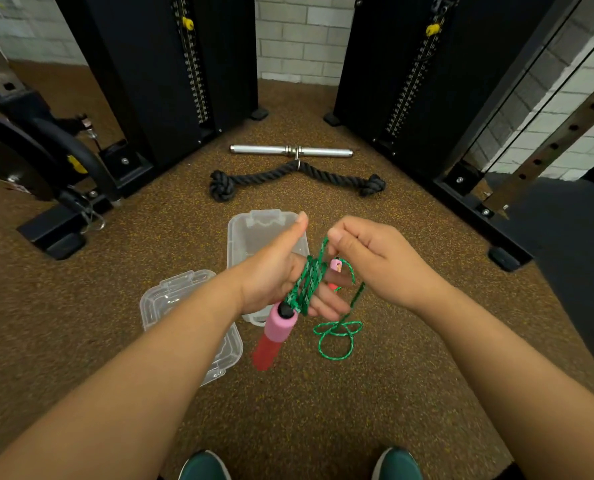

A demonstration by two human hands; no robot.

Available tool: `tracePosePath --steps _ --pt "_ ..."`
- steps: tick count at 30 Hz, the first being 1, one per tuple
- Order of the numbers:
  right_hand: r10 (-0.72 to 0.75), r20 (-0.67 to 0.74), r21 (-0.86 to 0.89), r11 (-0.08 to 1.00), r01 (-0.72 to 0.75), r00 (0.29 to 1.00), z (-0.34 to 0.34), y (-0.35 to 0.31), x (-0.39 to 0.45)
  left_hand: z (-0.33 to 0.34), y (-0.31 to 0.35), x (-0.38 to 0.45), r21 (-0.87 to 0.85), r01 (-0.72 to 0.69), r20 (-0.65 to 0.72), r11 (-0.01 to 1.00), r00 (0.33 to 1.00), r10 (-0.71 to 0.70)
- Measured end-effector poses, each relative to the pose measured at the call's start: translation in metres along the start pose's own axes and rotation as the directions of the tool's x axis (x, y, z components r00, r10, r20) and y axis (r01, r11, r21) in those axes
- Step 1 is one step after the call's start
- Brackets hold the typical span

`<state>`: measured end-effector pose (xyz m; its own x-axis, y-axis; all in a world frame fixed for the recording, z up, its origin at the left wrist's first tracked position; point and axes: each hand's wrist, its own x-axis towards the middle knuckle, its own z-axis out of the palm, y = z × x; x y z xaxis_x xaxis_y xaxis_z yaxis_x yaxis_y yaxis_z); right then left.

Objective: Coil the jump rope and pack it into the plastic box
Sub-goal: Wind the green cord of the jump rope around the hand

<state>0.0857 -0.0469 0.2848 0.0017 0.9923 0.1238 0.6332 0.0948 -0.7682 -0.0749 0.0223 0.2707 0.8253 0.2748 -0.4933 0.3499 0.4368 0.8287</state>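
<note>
A green jump rope (307,284) is wound in several turns around my left hand (278,271), whose thumb sticks up. One pink and red handle (273,332) hangs down from that hand. My right hand (371,261) pinches the rope just above the coil, with the second pink handle (336,265) showing below its fingers. A loose tail of rope (337,336) lies looped on the floor. The clear plastic box (254,233) stands open on the floor behind my hands.
The box's clear lid (170,296) lies on the floor at the left. Farther off lie a black triceps rope (295,178) and a chrome bar (290,150). Black cable machine towers (163,81) stand on both sides. My green shoes (205,465) show at the bottom.
</note>
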Motion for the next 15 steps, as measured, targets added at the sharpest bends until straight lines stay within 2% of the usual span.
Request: tracePosePath --steps 2,5,6,8,11,15 --pt "0.050 -0.020 0.009 0.999 -0.050 0.999 -0.001 0.007 0.001 0.002 0.003 -0.003 0.067 0.022 0.070 0.998 0.997 -0.027" --pt "0.116 -0.035 0.035 0.993 -0.115 0.993 0.002 0.016 0.002 0.006 0.008 -0.010 0.135 -0.027 0.100 0.991 0.995 0.014" --pt "0.147 -0.038 0.074 0.987 -0.144 0.988 0.004 0.019 0.002 0.006 0.008 -0.010 0.122 -0.046 0.070 0.991 0.997 0.038" --pt "0.234 -0.017 0.204 0.953 -0.226 0.972 0.004 0.024 0.002 0.001 0.008 -0.010 0.053 -0.095 -0.081 0.994 0.992 0.099" --pt "0.327 0.090 0.396 0.855 -0.335 0.941 -0.001 0.029 0.000 -0.010 0.009 -0.010 -0.139 -0.198 -0.294 0.970 0.944 0.150" --pt "0.294 0.198 0.426 0.833 -0.352 0.935 -0.002 0.030 -0.003 -0.021 0.010 -0.012 -0.246 -0.294 -0.372 0.924 0.908 0.190"
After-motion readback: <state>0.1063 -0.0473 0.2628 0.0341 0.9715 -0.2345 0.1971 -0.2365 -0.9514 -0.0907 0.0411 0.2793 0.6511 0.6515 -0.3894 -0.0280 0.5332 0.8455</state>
